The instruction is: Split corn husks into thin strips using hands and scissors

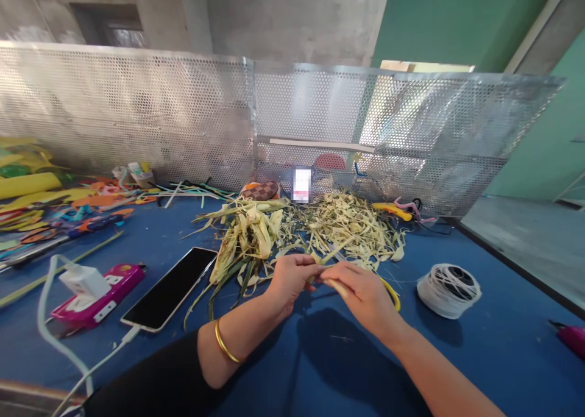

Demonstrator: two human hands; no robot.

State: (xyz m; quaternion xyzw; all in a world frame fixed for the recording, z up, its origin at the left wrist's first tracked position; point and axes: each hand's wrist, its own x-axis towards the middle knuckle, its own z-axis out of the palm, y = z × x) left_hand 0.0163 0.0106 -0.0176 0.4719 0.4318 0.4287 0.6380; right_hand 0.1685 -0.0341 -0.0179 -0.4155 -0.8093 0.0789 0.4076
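My left hand [292,274] and my right hand [361,292] meet over the blue table [283,368], both pinched on a pale strip of dried corn husk [328,258] that runs up between the fingertips. A gold bangle circles my left wrist. Just beyond the hands lies a heap of corn husks [249,234] and a pile of shredded husk strips [347,225]. A yellow band [392,292] peeks out from under my right hand.
A smartphone [171,289] on a white cable lies to the left, beside a pink power strip [98,295] with a white charger. A coil of white string [448,289] sits to the right. Coloured craft pieces [68,213] crowd the far left. A perforated metal screen [256,124] backs the table.
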